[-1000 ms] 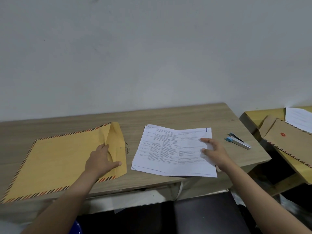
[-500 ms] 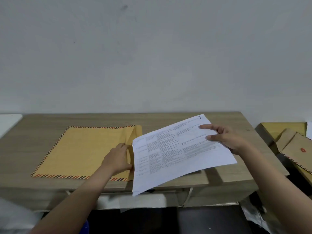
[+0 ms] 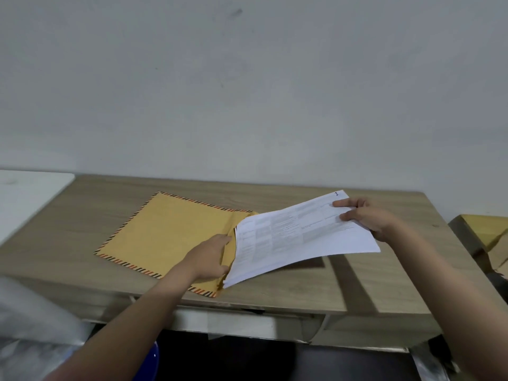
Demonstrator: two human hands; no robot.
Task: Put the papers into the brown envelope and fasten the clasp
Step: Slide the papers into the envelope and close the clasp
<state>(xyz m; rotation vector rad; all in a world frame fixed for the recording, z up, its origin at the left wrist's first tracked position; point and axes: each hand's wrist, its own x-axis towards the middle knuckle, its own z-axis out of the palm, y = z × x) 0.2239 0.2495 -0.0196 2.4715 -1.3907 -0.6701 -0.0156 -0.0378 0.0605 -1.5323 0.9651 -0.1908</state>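
The brown envelope [image 3: 170, 232] lies flat on the wooden counter [image 3: 357, 281], its edges trimmed in red and black stripes, and it is the landmark here. Its open end faces right, with the flap [image 3: 229, 251] raised off the counter. The left hand [image 3: 210, 257] sits right at that open end, fingers pressed together and curled on the flap, holding the mouth apart.

The papers [image 3: 299, 237], a thin stack of printed white sheets, hang in the air just to the right of the envelope, tilted so their left edge dips to the mouth and their right end rides higher. That left edge touches the opening; whether any of it is already inside the envelope I cannot tell, as the flap and the hand cover that spot. Most of the stack is plainly outside. A handwritten "1" marks the far right corner of the top sheet.

The right hand [image 3: 368, 218] pinches the papers at their right end, well away from the envelope, fingers on top and the thumb hidden beneath. The sheets cast a dark shadow on the counter to the right of the envelope.

Further right, past the counter's end, a yellowish-brown box [image 3: 478, 232] is partly in view. Left of the envelope, a white surface [image 3: 24, 196] adjoins the counter.
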